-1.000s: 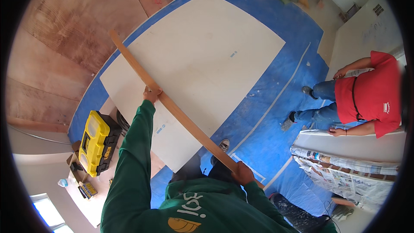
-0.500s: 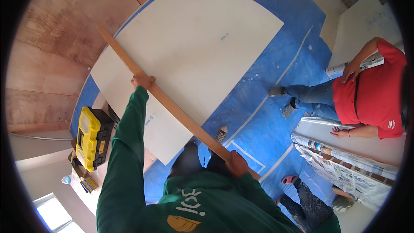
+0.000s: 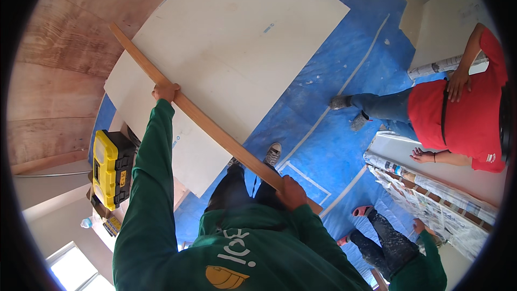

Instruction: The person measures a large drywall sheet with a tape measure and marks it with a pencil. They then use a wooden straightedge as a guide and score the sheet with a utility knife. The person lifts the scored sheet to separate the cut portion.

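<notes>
I hold a long wooden plank [image 3: 215,133] diagonally over a large white board [image 3: 237,54]. My left hand [image 3: 165,91] is closed around its upper middle, and my right hand [image 3: 292,193] grips it near its lower end. Both my arms are in green sleeves. Beside my left arm is a yellow and black toolbox [image 3: 107,164]. My sneakers [image 3: 273,153] show below the plank, near the board's edge.
Blue sheeting [image 3: 328,140] with pale tape lines covers the floor. A person in red [image 3: 458,118] stands at right. Another person in dark splattered trousers [image 3: 382,237] is at lower right, beside newspaper-covered panels [image 3: 425,205]. Plywood [image 3: 64,48] is at upper left, a window [image 3: 72,264] at lower left.
The plank and my hands sit further left and higher in the view, with the surroundings shifted too. The person in red has moved a hand to the waist; the person at lower right shows more.
</notes>
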Demonstrator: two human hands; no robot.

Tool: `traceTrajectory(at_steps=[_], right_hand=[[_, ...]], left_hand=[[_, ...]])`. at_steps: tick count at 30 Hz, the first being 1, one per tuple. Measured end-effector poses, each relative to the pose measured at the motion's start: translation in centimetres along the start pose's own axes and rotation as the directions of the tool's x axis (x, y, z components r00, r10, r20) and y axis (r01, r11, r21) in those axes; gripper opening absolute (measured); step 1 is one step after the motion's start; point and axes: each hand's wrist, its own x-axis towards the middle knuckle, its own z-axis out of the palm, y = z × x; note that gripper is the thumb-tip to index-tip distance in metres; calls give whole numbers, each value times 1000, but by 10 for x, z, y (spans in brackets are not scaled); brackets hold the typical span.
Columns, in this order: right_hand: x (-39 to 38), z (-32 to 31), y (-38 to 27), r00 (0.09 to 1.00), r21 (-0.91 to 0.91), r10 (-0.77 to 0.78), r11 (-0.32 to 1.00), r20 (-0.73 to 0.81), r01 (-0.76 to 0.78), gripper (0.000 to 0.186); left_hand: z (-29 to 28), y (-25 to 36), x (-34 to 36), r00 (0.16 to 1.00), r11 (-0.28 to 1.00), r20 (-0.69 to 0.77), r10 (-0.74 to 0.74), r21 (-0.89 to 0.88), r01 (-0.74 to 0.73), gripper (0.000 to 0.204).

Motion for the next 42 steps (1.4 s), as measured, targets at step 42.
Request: traceTrajectory(at_steps=[42], right_hand=[[3, -8, -6, 997, -84, 63, 995, 45, -59, 57]], left_hand=[[18, -23, 40, 995, 961, 64, 70, 263, -85, 104]])
